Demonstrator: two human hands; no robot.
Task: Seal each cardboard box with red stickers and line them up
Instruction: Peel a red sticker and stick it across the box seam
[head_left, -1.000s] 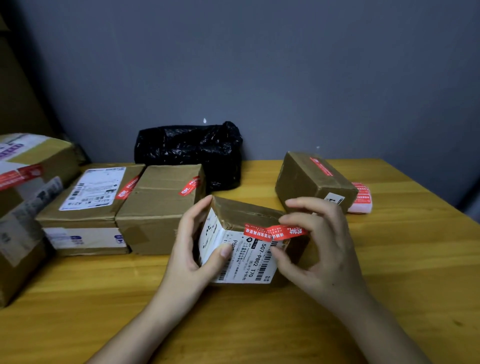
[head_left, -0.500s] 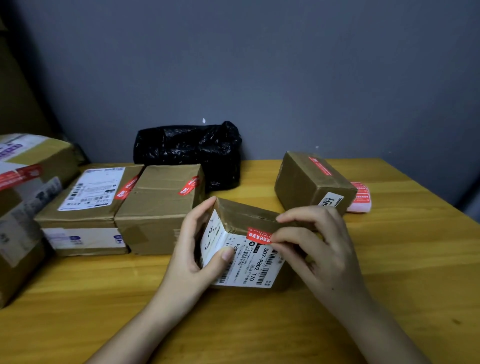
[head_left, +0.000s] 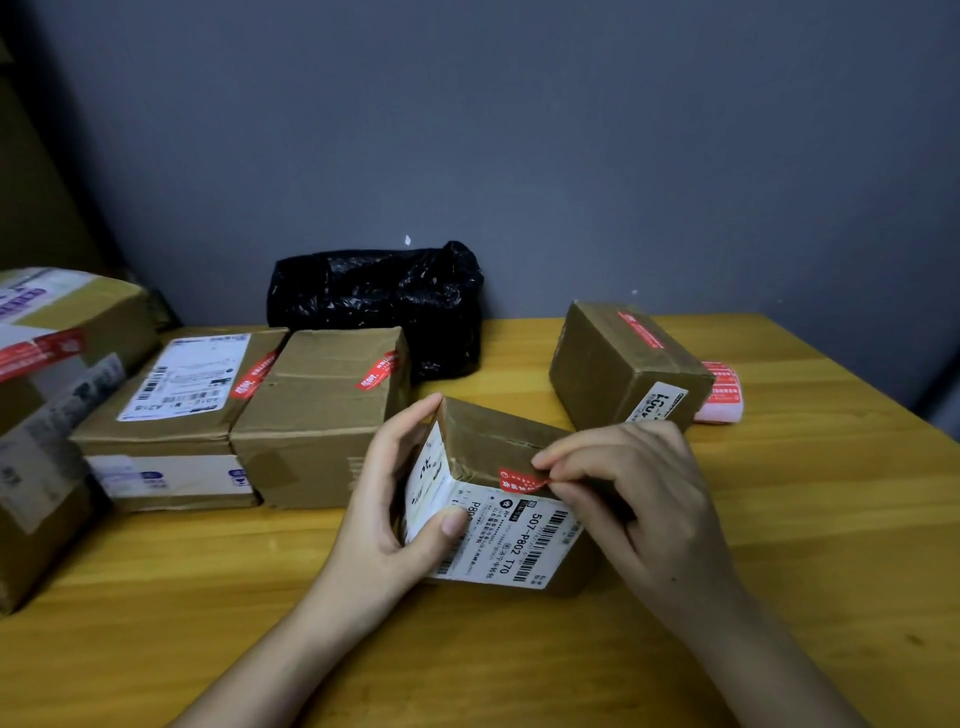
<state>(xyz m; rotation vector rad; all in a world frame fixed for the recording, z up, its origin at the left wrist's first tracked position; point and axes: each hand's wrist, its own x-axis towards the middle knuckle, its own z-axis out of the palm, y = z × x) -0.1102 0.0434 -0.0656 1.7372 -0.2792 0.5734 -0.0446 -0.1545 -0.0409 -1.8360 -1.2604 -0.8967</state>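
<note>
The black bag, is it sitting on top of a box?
No, the black bag sits on the table by the wall, behind the boxes.

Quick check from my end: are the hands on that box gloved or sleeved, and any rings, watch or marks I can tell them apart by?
Both are bare. The left hand and right hand wear no gloves, rings or watch, and both forearms are uncovered to the frame's bottom edge, so no sleeve shows. Nails are short and unpainted. The right hand has a few small dark moles on its back.
</note>
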